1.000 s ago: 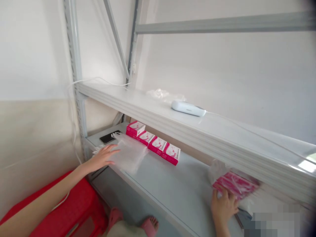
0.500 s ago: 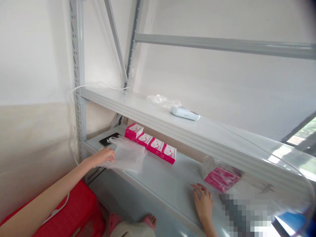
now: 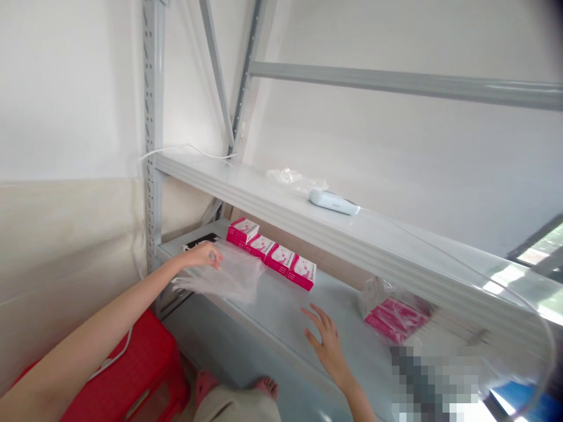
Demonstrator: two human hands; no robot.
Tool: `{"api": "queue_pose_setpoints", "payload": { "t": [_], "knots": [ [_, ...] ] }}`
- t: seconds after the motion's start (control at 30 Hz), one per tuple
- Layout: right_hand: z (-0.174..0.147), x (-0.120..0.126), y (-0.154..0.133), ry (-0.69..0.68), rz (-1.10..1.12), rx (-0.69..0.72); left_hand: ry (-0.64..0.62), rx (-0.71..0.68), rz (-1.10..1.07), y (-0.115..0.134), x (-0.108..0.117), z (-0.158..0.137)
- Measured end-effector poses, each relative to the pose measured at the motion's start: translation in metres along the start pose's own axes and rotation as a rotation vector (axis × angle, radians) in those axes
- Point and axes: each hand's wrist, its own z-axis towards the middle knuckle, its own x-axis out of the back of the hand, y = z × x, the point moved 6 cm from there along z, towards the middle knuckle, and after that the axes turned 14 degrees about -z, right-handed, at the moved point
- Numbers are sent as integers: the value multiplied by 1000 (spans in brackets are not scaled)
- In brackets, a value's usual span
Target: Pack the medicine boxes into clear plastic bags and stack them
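Reaching over thin, see-through white plastic bags [image 3: 237,275], just left of a row of pink-and-white cardboard boxes [image 3: 280,258], the left hand [image 3: 203,256] curls its fingers (whether they pinch a bag, I cannot tell). The right hand [image 3: 325,343], empty, fingers spread, is in front of the row's right end. Seemingly, a bag is being taken up; next calls for separating one layer. The boxes' print is illegible.

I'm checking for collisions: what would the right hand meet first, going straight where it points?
Probably the rightmost pink-and-white rectangular cardboard box in the row; how high the right hand hangs is unclear.
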Motion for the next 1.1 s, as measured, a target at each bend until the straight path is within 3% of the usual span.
{"api": "queue_pose_setpoints", "payload": {
  "t": [0.13, 0.23, 0.33, 0.43, 0.53, 0.7, 0.77, 0.87, 0.97, 1.1],
  "knots": [
    [16, 21, -62, 32, 97, 179, 41, -89, -124, 49, -46, 17],
    [24, 25, -85, 73, 40, 169, 90, -206, -122, 92, -99, 29],
    [24, 23, -75, 121, -78, 78, 58, -347, -74, 135, -158, 35],
    [14, 19, -36, 128, -147, -50, -29, -398, 35, 162, -211, 29],
    [-6, 14, 14, 63, -127, -141, -56, -355, 60, 161, -240, 17],
    [-42, 20, 73, -168, -65, -191, -187, -203, 19, 116, -264, 7],
    [-48, 31, 73, -193, 111, -126, -281, -191, 15, 101, -276, 6],
    [-47, 45, 55, -102, 282, -67, -359, -204, -40, 96, -296, 5],
    [-40, 35, 38, -58, 68, -211, -429, -229, -121, 109, -319, 0],
    [-33, 9, 30, -159, -277, -285, -556, -285, -299, 129, -337, -12]
  ]
}}
